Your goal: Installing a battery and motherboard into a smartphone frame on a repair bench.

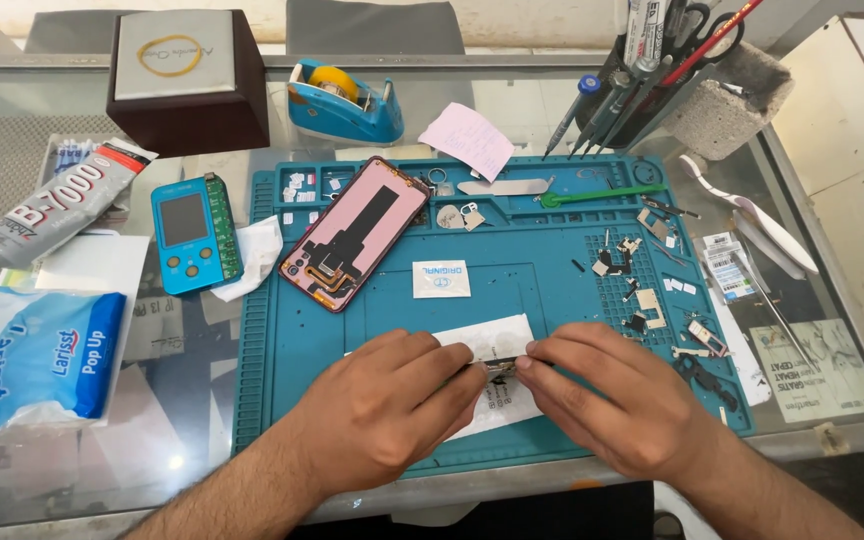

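Both hands meet at the front of the mat, fingertips pinched together on a small dark part (499,368). The left hand (387,405) comes in from the lower left with its fingers curled narrow, thumb and forefinger closed on the part's left end. The right hand (607,395) mirrors it from the lower right, its fingertips closed on the right end. The part is too small and too covered to tell its kind; it sits just above a white paper slip (492,375) that lies flat under the hands and shows between and beyond them.

The slip lies on a teal mat (542,270) that covers the middle of the glass tabletop (182,400). Beyond the hands, near the mat's centre, lies a small white sachet (441,279). Up and to the left an opened phone (354,232) rests tilted, its pink inner side up. Small metal bits and screws (642,290) are scattered over the mat's right part. A green tool (602,194) and a flat metal pry blade (504,187) lie along the far edge, with a pink note (467,140) just behind.

Left of the mat sit a blue tester (195,232), a glue tube (57,205) and a tissue pack (37,355). A tape dispenser (344,102) and a tool holder (672,80) stand at the back.
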